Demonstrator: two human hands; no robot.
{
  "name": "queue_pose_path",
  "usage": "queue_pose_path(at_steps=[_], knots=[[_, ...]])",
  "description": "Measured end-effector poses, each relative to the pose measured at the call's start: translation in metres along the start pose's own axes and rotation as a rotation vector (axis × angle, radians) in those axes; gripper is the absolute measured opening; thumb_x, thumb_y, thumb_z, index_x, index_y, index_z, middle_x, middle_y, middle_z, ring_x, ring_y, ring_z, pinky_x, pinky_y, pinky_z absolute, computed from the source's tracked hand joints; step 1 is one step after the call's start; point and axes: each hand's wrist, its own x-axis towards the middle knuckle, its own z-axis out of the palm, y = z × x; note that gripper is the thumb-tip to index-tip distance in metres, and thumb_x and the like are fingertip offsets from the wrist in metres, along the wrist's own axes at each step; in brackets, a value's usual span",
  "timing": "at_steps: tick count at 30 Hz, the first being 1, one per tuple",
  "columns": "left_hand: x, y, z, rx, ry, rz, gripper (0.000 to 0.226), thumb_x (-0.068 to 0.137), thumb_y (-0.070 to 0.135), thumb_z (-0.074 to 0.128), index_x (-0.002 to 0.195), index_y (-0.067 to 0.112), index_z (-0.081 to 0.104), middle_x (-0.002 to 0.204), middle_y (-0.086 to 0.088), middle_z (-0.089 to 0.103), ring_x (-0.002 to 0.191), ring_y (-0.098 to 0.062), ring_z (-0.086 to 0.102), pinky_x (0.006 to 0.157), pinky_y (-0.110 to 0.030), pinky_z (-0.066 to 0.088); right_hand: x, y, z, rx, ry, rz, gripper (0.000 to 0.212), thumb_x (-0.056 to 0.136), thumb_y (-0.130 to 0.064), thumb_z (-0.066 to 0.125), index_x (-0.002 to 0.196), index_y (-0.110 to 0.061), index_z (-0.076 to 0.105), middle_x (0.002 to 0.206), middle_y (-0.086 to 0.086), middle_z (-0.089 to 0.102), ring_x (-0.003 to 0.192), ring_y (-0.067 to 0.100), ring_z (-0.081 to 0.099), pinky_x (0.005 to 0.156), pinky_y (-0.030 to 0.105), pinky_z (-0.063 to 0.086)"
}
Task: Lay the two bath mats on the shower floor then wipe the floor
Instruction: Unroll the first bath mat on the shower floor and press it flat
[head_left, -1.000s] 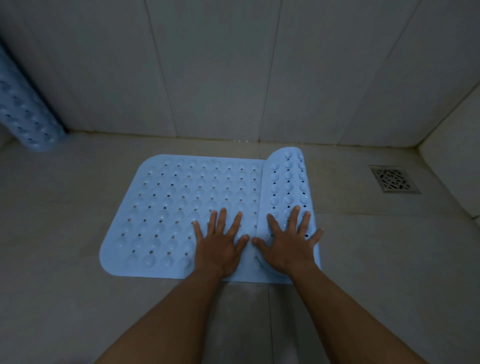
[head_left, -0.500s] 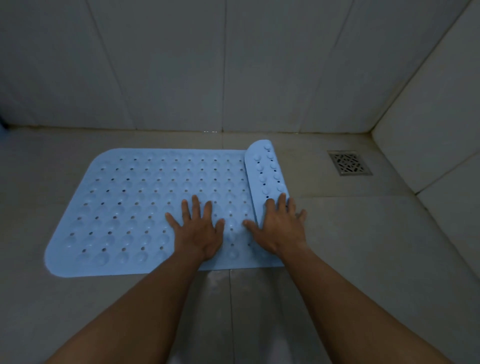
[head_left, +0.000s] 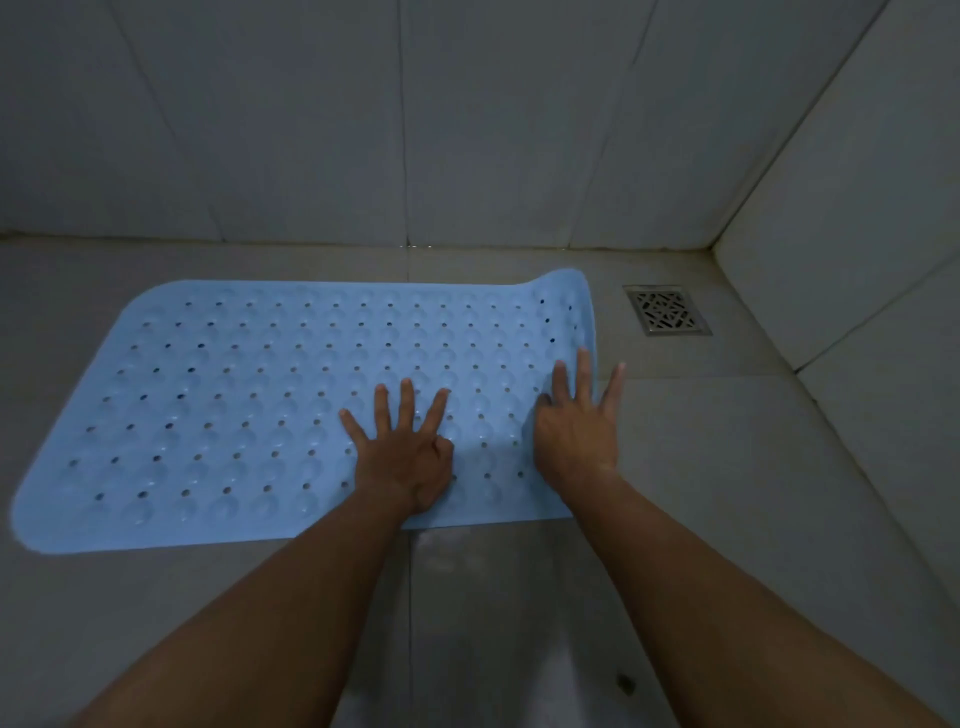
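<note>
A light blue bath mat (head_left: 249, 415) with rows of holes and round bumps lies spread across the shower floor (head_left: 727, 519). Its far right corner still curls up a little near the drain. My left hand (head_left: 402, 452) presses flat on the mat near its front edge, fingers spread. My right hand (head_left: 579, 421) lies flat on the mat's right edge, fingers apart, with the outer fingers over the tile. Neither hand grips anything. The second mat is out of view.
A square metal drain grate (head_left: 666, 310) sits in the floor just right of the mat. Tiled walls (head_left: 467, 130) close the back and the right side (head_left: 857, 234). A small dark speck (head_left: 625, 682) lies on the tile near my right forearm.
The rolled right end of the mat has been unrolled and pushed flat toward the drain. My right hand slid right with it, and the view shifted right, losing the rolled mat at left.
</note>
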Motion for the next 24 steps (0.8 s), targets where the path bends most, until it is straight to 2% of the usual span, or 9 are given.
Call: queue_pose_path(at_steps=[2, 4, 6, 8, 11, 12, 14, 17, 24], knots=[[-0.003, -0.002, 0.003, 0.012, 0.047, 0.014, 0.064, 0.093, 0.052, 0.003, 0.155, 0.04, -0.013, 0.167, -0.006, -0.01, 0.151, -0.037, -0.012, 0.112, -0.073, -0.002, -0.001, 0.003, 0.005, -0.046, -0.074, -0.009, 0.042, 0.098, -0.027, 0.039, 0.132, -0.011, 0.056, 0.16, 0.025, 0.021, 0.147, 0.046, -0.018, 0.105, 0.076, -0.018], [-0.005, -0.003, 0.006, 0.01, 0.09, 0.008, 0.07, 0.087, 0.054, -0.001, 0.156, 0.041, -0.006, 0.167, -0.007, -0.002, 0.152, -0.037, -0.004, 0.112, -0.073, 0.001, -0.004, 0.001, 0.014, 0.056, -0.134, -0.028, 0.055, 0.099, -0.031, 0.033, 0.149, -0.007, 0.034, 0.159, 0.028, 0.021, 0.149, 0.044, -0.013, 0.108, 0.074, -0.015], [-0.002, -0.003, 0.004, 0.009, 0.098, 0.004, 0.067, 0.092, 0.057, 0.009, 0.157, 0.041, 0.0, 0.167, -0.005, 0.004, 0.153, -0.035, 0.001, 0.113, -0.071, 0.004, -0.003, -0.004, 0.023, 0.333, -0.222, -0.003, 0.064, 0.102, -0.04, 0.028, 0.158, -0.018, 0.008, 0.164, 0.021, 0.005, 0.15, 0.04, -0.008, 0.113, 0.071, -0.004], [0.002, -0.009, -0.002, 0.025, 0.118, 0.015, 0.068, 0.094, 0.061, 0.021, 0.157, 0.039, 0.01, 0.166, -0.004, 0.015, 0.151, -0.032, 0.013, 0.113, -0.065, 0.014, -0.002, -0.012, 0.027, 0.549, -0.326, 0.061, 0.07, 0.099, -0.061, 0.022, 0.158, -0.032, -0.005, 0.165, 0.012, -0.014, 0.151, 0.036, -0.013, 0.112, 0.072, -0.003], [0.006, -0.031, -0.016, 0.017, 0.248, 0.02, 0.073, 0.091, 0.065, 0.019, 0.154, 0.031, 0.031, 0.155, -0.009, 0.041, 0.139, -0.032, 0.038, 0.108, -0.056, 0.03, -0.002, -0.022, 0.035, 0.574, -0.346, 0.093, 0.086, 0.088, -0.081, 0.016, 0.155, -0.036, -0.016, 0.162, 0.01, -0.027, 0.148, 0.036, -0.025, 0.108, 0.073, -0.012], [0.007, -0.044, -0.017, 0.008, 0.27, -0.024, 0.072, 0.092, 0.065, 0.017, 0.155, 0.03, 0.03, 0.157, -0.012, 0.038, 0.141, -0.034, 0.035, 0.11, -0.056, 0.028, -0.002, -0.023, 0.037, 0.563, -0.32, 0.093, 0.087, 0.088, -0.081, 0.016, 0.154, -0.037, -0.017, 0.161, 0.01, -0.028, 0.147, 0.036, -0.026, 0.108, 0.073, -0.014], [0.004, -0.072, -0.014, -0.016, 0.236, -0.183, 0.071, 0.094, 0.068, 0.015, 0.158, 0.035, 0.016, 0.164, -0.014, 0.017, 0.151, -0.035, 0.012, 0.117, -0.063, 0.009, -0.003, -0.026, 0.041, 0.52, -0.234, 0.067, 0.081, 0.09, -0.078, 0.015, 0.154, -0.039, -0.018, 0.161, 0.011, -0.027, 0.146, 0.037, -0.027, 0.108, 0.073, -0.014], [-0.004, -0.103, -0.008, -0.039, 0.113, -0.382, 0.079, 0.086, 0.08, 0.003, 0.156, 0.044, -0.005, 0.166, -0.008, -0.011, 0.151, -0.037, -0.015, 0.112, -0.07, -0.012, -0.001, -0.041, 0.039, 0.52, -0.178, 0.009, 0.077, 0.092, -0.075, 0.017, 0.153, -0.043, -0.016, 0.162, 0.01, -0.025, 0.147, 0.036, -0.025, 0.109, 0.072, -0.012], [-0.002, -0.112, -0.006, -0.091, 0.082, -0.418, 0.079, 0.082, 0.085, 0.0, 0.152, 0.05, -0.013, 0.164, -0.002, -0.021, 0.15, -0.035, -0.019, 0.11, -0.072, -0.014, 0.003, -0.061, 0.036, 0.517, -0.202, 0.082, 0.086, 0.081, -0.088, 0.013, 0.151, -0.049, -0.018, 0.164, 0.009, -0.019, 0.149, 0.037, -0.021, 0.109, 0.072, -0.013]])
